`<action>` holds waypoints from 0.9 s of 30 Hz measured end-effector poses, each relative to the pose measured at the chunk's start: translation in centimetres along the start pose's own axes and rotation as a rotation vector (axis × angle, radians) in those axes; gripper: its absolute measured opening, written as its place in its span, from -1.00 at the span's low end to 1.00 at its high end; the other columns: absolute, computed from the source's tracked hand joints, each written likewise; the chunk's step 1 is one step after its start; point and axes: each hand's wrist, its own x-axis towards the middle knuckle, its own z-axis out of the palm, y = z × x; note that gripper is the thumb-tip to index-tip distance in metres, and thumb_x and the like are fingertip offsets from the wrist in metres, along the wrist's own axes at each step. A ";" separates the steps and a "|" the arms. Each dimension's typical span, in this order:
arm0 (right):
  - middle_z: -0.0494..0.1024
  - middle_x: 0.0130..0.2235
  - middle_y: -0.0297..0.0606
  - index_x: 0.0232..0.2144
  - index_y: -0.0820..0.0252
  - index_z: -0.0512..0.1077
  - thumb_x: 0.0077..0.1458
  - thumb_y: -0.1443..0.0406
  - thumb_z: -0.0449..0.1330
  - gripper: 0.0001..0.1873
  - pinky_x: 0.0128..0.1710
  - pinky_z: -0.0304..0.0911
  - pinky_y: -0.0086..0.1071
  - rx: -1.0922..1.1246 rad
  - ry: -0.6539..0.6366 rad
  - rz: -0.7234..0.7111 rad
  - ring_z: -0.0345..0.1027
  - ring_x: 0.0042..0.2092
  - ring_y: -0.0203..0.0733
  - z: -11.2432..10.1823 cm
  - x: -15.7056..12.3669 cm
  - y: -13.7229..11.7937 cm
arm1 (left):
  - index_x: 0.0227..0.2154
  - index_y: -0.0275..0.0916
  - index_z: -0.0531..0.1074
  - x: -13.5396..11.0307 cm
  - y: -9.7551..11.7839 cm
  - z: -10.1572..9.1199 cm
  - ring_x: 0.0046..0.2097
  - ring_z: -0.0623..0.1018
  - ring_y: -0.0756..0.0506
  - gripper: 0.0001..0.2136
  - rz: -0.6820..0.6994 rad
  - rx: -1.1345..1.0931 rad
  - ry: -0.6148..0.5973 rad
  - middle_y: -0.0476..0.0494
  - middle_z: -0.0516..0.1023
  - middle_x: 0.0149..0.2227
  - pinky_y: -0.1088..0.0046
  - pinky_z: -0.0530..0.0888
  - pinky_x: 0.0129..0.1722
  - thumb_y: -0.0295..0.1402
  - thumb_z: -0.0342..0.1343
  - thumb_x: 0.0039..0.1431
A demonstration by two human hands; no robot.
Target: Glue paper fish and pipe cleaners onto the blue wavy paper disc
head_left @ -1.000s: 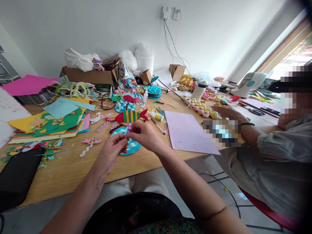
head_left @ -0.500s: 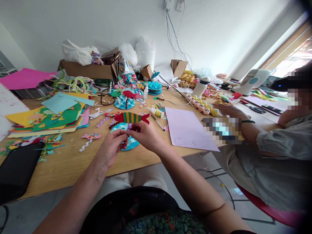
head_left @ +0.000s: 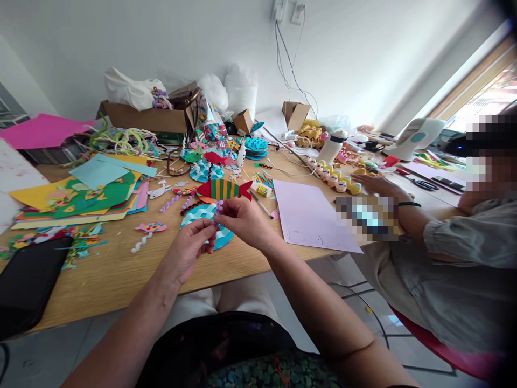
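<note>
A red paper fish (head_left: 223,189) with green and yellow stripes is held up above the table on a coiled purple pipe cleaner (head_left: 219,207). My right hand (head_left: 244,222) pinches this pipe cleaner just below the fish. My left hand (head_left: 194,238) is closed at its lower end, thumb against fingers, and the tip is hidden there. Beneath both hands lies a round light-blue base (head_left: 189,216) with wavy paper layers, partly covered by them. A pink dotted fish (head_left: 152,227) on a white coil rests on the table to the left.
Stacked coloured paper (head_left: 100,188), paper scraps and a black phone (head_left: 34,280) lie left. A glue bottle (head_left: 261,188), a pen (head_left: 262,206) and a lilac sheet (head_left: 309,215) lie right. Finished-looking fish stands (head_left: 205,171) sit behind. A co-worker's arm (head_left: 388,191) rests at right.
The striped fish has shifted slightly right and up with my right hand, showing more of the purple pipe cleaner. My left hand has moved a little right, still closed.
</note>
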 end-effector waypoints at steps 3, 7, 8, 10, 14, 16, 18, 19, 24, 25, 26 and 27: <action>0.36 -0.54 -0.43 -0.57 0.28 0.34 -0.10 0.34 0.19 -0.89 -0.50 0.07 -0.54 -0.019 0.014 0.005 0.20 -0.48 -0.42 0.0 -0.2 -0.1 | -0.48 -0.27 0.39 0.2 -0.3 0.3 -0.54 0.32 0.10 -0.75 0.001 -0.007 -0.002 0.07 0.36 -0.57 0.60 0.27 -0.56 -0.22 0.26 -0.16; 0.42 -0.54 -0.41 -0.58 0.27 0.37 -0.11 0.36 0.21 -0.90 -0.49 0.12 -0.55 -0.019 0.019 0.010 0.27 -0.47 -0.40 -0.2 -0.3 0.0 | -0.50 -0.26 0.37 0.3 -0.4 0.1 -0.55 0.31 0.09 -0.75 0.030 0.103 0.007 0.07 0.33 -0.59 0.59 0.25 -0.59 -0.19 0.21 -0.15; 0.44 -0.53 -0.39 -0.57 0.27 0.38 -0.10 0.36 0.21 -0.92 -0.47 0.14 -0.54 0.000 0.025 0.012 0.30 -0.45 -0.39 -0.2 -0.4 0.4 | -0.51 -0.25 0.36 0.2 -0.4 -0.1 -0.55 0.30 0.08 -0.75 0.062 0.187 0.018 0.08 0.32 -0.60 0.59 0.24 -0.60 -0.17 0.19 -0.12; 0.49 -0.49 -0.37 -0.51 0.25 0.42 -0.10 0.35 0.21 -0.95 -0.42 0.20 -0.50 0.047 0.047 0.014 0.36 -0.41 -0.34 -0.2 -0.5 1.6 | -0.50 -0.23 0.38 0.0 -0.4 -1.0 -0.55 0.31 0.06 -0.76 0.172 0.432 0.067 0.07 0.32 -0.60 0.56 0.25 -0.59 -0.14 0.13 -0.06; 0.54 -0.46 -0.34 -0.45 0.20 0.46 -0.09 0.29 0.24 -0.91 -0.38 0.25 -0.44 0.051 0.092 0.002 0.41 -0.39 -0.27 0.6 -1.3 5.0 | -0.44 -0.19 0.43 -0.7 -0.7 -3.2 -0.42 0.43 -0.01 -0.82 0.446 0.916 0.156 0.00 0.47 -0.47 0.50 0.35 -0.43 -0.21 0.03 0.03; 0.55 -0.46 -0.31 -0.46 0.21 0.48 -0.09 0.28 0.25 -0.90 -0.39 0.26 -0.43 0.009 0.113 0.011 0.41 -0.40 -0.26 1.1 -1.9 6.4 | -0.42 -0.19 0.43 -1.1 -1.2 -4.0 -0.38 0.47 -0.03 -0.83 0.556 1.047 0.155 -0.03 0.50 -0.42 0.47 0.38 -0.36 -0.26 -0.03 0.07; 0.56 -0.44 -0.28 -0.47 0.21 0.50 -0.09 0.30 0.25 -0.91 -0.38 0.26 -0.43 -0.030 0.137 0.014 0.42 -0.40 -0.25 1.5 -2.4 7.1 | -0.41 -0.19 0.42 -1.4 -1.9 -4.6 -0.34 0.49 -0.05 -0.83 0.649 1.141 0.140 -0.06 0.52 -0.39 0.44 0.40 -0.30 -0.31 -0.07 0.11; 0.57 -0.42 -0.27 -0.47 0.21 0.51 -0.09 0.31 0.25 -0.92 -0.37 0.26 -0.43 -0.044 0.150 0.013 0.42 -0.39 -0.25 1.7 -2.5 7.3 | -0.40 -0.19 0.42 -1.5 -2.3 -4.8 -0.30 0.50 -0.06 -0.83 0.689 1.183 0.131 -0.07 0.52 -0.37 0.42 0.41 -0.26 -0.33 -0.08 0.12; 0.58 -0.40 -0.27 -0.47 0.22 0.51 -0.10 0.36 0.26 -0.94 -0.35 0.26 -0.46 -0.062 0.145 0.023 0.43 -0.37 -0.26 2.0 -2.7 7.3 | -0.35 -0.24 0.41 -1.9 -3.6 -5.2 -0.22 0.49 -0.08 -0.82 0.858 1.323 0.121 -0.12 0.52 -0.33 0.39 0.42 -0.19 -0.40 -0.10 0.18; 0.58 -0.40 -0.28 -0.47 0.22 0.51 -0.11 0.37 0.26 -0.94 -0.36 0.25 -0.47 -0.069 0.133 0.031 0.42 -0.37 -0.27 2.1 -2.7 7.3 | -0.35 -0.25 0.41 -2.0 -3.7 -5.2 -0.22 0.49 -0.08 -0.82 0.880 1.337 0.122 -0.13 0.52 -0.33 0.39 0.42 -0.19 -0.40 -0.10 0.19; 0.58 -0.41 -0.29 -0.47 0.21 0.51 -0.11 0.37 0.26 -0.95 -0.37 0.24 -0.47 -0.082 0.125 0.039 0.42 -0.38 -0.27 2.1 -2.6 7.3 | -0.35 -0.25 0.41 -2.1 -3.7 -5.2 -0.22 0.49 -0.08 -0.82 0.891 1.348 0.120 -0.13 0.52 -0.33 0.39 0.43 -0.19 -0.41 -0.10 0.19; 0.58 -0.41 -0.30 -0.48 0.20 0.51 -0.12 0.38 0.26 -0.95 -0.38 0.23 -0.47 -0.098 0.118 0.045 0.41 -0.38 -0.27 2.1 -2.6 7.3 | -0.34 -0.26 0.42 -2.2 -3.7 -5.1 -0.22 0.49 -0.08 -0.82 0.895 1.354 0.115 -0.13 0.51 -0.32 0.39 0.43 -0.19 -0.42 -0.10 0.19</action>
